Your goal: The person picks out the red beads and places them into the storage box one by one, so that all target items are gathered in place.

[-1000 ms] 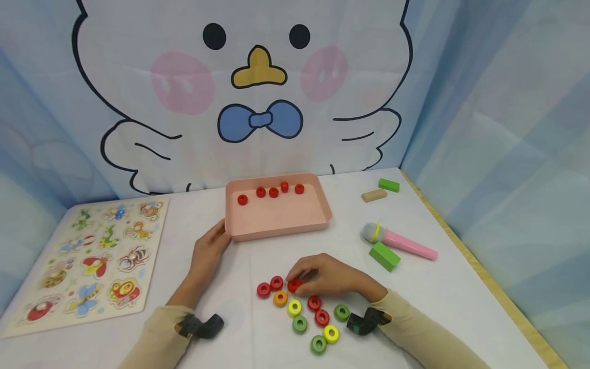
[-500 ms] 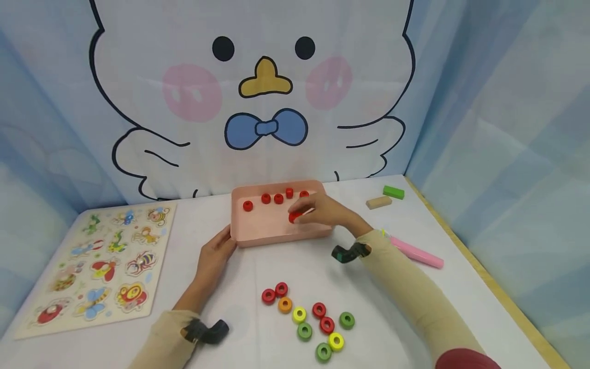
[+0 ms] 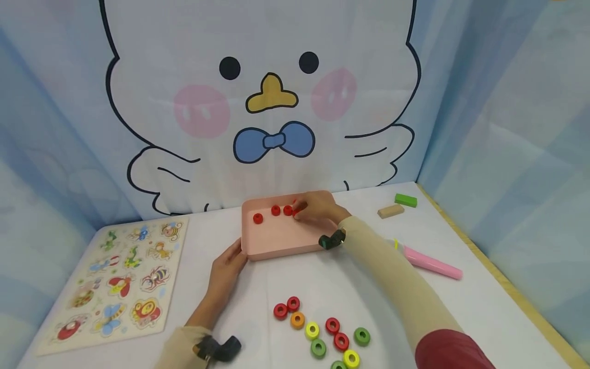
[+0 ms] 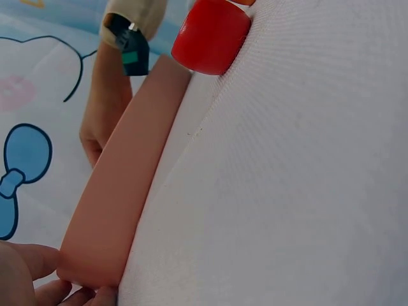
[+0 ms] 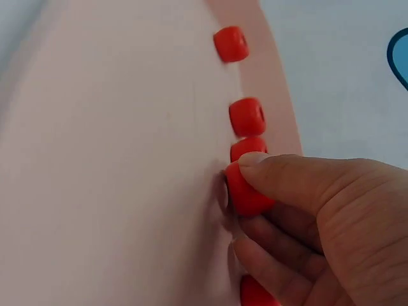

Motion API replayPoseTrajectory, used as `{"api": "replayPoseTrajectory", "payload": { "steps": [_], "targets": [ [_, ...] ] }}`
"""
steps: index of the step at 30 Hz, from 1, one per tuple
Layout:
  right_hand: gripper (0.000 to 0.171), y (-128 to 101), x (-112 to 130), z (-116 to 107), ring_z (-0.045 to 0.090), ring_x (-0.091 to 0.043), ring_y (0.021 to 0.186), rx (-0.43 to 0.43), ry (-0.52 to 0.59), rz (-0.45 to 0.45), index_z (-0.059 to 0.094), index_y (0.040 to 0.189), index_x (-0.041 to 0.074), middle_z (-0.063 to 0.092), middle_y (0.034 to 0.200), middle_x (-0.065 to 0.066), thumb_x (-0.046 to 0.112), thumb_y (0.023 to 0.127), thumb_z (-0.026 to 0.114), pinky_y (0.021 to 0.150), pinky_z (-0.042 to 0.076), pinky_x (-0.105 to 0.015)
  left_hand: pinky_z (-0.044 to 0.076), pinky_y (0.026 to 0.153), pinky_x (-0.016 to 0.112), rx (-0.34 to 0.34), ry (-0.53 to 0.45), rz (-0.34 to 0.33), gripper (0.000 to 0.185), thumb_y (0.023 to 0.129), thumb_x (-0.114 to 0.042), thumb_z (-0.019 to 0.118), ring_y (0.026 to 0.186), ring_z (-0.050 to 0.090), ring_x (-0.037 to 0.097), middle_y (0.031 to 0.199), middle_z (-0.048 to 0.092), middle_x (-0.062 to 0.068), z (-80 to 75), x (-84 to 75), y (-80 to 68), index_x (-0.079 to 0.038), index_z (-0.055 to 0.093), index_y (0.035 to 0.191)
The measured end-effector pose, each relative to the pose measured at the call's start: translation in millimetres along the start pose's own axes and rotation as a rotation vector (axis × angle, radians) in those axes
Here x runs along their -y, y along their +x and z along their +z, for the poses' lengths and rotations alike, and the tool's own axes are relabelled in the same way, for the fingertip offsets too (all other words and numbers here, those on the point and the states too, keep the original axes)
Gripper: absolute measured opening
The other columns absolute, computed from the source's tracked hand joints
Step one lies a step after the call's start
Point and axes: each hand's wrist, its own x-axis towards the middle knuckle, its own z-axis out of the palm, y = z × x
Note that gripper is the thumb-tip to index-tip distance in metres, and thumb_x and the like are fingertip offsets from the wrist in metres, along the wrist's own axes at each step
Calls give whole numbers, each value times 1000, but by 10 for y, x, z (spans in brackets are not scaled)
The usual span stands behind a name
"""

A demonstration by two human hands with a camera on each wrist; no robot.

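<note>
My right hand [image 3: 319, 206] reaches into the far right part of the pink tray [image 3: 278, 239]. In the right wrist view its thumb and fingers pinch a red bead [image 5: 245, 194] close over the tray floor. Other red beads [image 5: 247, 117] lie along the tray's far side, on both sides of the pinched one; the hand partly hides some. My left hand [image 3: 228, 265] grips the tray's near left corner, with the thumb [image 4: 39, 260] on one side and the fingers [image 4: 54, 293] on the other in the left wrist view.
Red, orange, yellow and green beads [image 3: 312, 330] lie on the near table. At left is an animal puzzle board [image 3: 177, 266]. Right of the tray are a pink toy microphone [image 3: 430, 262], a wooden block [image 3: 391, 210] and a green block [image 3: 406, 200]. A printed curtain [image 3: 272, 174] hangs behind.
My right hand has picked up a red bead from the near group and carried it forward into the tray, to the far row. The left hand still grips the tray's corner.
</note>
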Motion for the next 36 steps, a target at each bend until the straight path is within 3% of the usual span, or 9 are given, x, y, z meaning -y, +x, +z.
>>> {"api": "replayPoseTrajectory", "payload": {
  "steps": [6,18,29,36],
  "targets": [
    [25,9,12,76,53,-18,112,-25,43,-45,73,113,16,66,109,5,22,89,75,103,45,-33,41,108,36,-2,-24,11,58,99,-35,59,139,37,20,149,45,5,22,5,-1,-13,42,150],
    [17,10,-68,231,55,-14,102,-120,109,-142,71,103,17,65,103,6,22,87,77,92,50,-25,41,108,37,-1,-24,5,58,99,-34,58,139,36,22,150,44,7,13,-16,-7,-13,42,151],
    [21,-45,-97,254,54,-15,103,-116,86,-116,71,107,18,64,105,7,27,88,76,92,51,-27,41,107,32,0,-38,29,58,99,-32,60,138,39,19,149,45,6,39,12,-20,-11,42,150],
    [22,-105,-69,149,54,-16,106,-143,73,-74,72,111,19,65,112,6,31,92,71,94,51,-30,39,110,35,17,-24,30,58,100,-34,58,140,35,19,150,44,5,19,-8,0,-12,41,151]
  ]
}}
